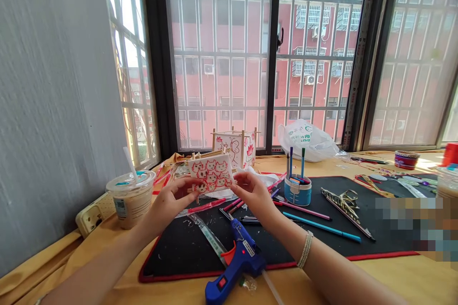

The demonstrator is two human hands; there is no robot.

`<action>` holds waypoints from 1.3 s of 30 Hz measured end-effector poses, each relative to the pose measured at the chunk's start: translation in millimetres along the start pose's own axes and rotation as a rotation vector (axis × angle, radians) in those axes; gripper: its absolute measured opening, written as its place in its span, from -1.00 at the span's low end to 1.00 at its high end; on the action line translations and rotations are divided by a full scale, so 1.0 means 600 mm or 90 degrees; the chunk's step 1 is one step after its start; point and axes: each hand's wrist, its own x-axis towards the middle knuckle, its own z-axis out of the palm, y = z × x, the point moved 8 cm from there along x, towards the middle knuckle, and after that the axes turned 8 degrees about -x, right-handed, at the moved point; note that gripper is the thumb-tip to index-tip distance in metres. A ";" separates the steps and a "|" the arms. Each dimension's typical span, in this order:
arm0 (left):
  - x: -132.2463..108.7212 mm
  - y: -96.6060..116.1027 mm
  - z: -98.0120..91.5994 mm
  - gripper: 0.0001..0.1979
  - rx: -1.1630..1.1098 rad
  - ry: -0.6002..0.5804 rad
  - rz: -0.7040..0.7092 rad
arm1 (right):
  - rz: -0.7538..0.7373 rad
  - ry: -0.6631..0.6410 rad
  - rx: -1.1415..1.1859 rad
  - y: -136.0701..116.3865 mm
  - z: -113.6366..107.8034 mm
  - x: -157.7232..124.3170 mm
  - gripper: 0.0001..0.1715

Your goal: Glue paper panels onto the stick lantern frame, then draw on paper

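Between my two hands is a small paper lantern (pixel 212 174) on a thin wooden stick frame, its front panel drawn with several red cat faces. My left hand (pixel 179 196) pinches its lower left corner, thumb in front. On the other side, my right hand (pixel 253 194) grips the lower right edge with thumb and fingers. The lantern is held up over the black mat, slightly tilted. Below my hands lies a blue hot glue gun (pixel 241 252) with its red light lit and its nozzle toward the lantern. A clear ruler (pixel 209 234) lies partly under the gun.
Behind the lantern stands a larger lantern (pixel 234 147) with pink flowers. A cup of drink (pixel 129 200) and a phone (pixel 91 217) are at left. Right of my hands are a blue pen holder (pixel 298 191), loose markers (pixel 322 227) and a plastic bag (pixel 307 140) by the window.
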 end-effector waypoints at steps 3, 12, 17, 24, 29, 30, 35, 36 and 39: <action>0.001 -0.007 0.004 -0.46 -0.029 -0.012 -0.025 | -0.006 0.019 -0.030 0.001 -0.008 0.003 -0.63; 0.002 -0.002 -0.022 -0.57 0.190 0.085 0.010 | 0.087 0.033 -0.249 0.027 -0.031 0.010 -0.84; 0.004 -0.010 -0.016 -0.61 0.195 0.056 -0.020 | 0.086 -0.111 -0.228 0.004 0.000 -0.005 -0.89; -0.013 -0.020 0.046 -0.66 0.283 -0.217 -0.027 | 0.094 -0.112 -0.278 0.008 -0.006 -0.005 -0.85; -0.049 -0.011 0.067 -0.65 0.368 -0.366 -0.076 | 0.097 -0.085 -0.286 0.020 -0.012 0.000 -0.84; -0.051 -0.009 0.061 -0.63 0.381 -0.362 -0.089 | 0.096 -0.080 -0.287 0.020 -0.013 0.000 -0.84; -0.041 0.023 0.024 -0.71 0.505 -0.240 -0.043 | 0.087 -0.025 -0.300 0.015 -0.022 0.005 -0.84; -0.041 0.034 0.023 -0.72 0.529 -0.213 -0.022 | 0.084 -0.013 -0.303 0.015 -0.025 0.006 -0.83; -0.061 0.049 0.057 -0.68 0.548 -0.253 -0.005 | 0.074 0.013 -0.315 0.017 -0.033 0.010 -0.82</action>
